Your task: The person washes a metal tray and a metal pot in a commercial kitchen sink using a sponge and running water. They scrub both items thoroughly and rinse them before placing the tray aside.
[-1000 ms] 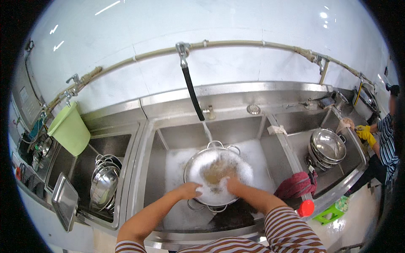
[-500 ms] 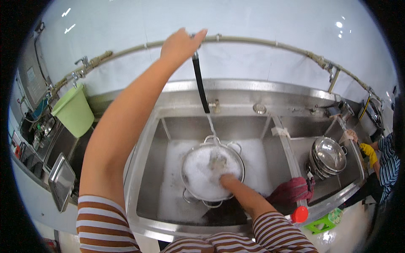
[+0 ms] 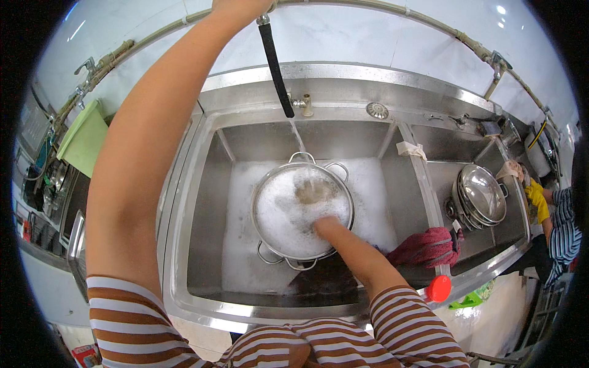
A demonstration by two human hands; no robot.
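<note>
Fingers don't show, so I can't tell their grip: right hand [image 3: 327, 227] in the foamy pot [image 3: 352, 214], between sink [image 3: 402, 202] edges; left hand [image 3: 242, 7] by the tap [image 3: 264, 19].

The top edge cuts off the left hand [image 3: 240, 7], so its fingers and grip cannot be told, nor most of the tap above the hose [image 3: 276, 67]. Foam [image 3: 276, 211] hides the fingers of the right hand [image 3: 329, 229] and the bottom of the pot [image 3: 254, 214]. The left arm [image 3: 138, 159] covers part of the green bucket [image 3: 81, 140]. The dark rim crops the co-worker [image 3: 563, 242] at the right. Small things at the far left are too small to tell.
</note>
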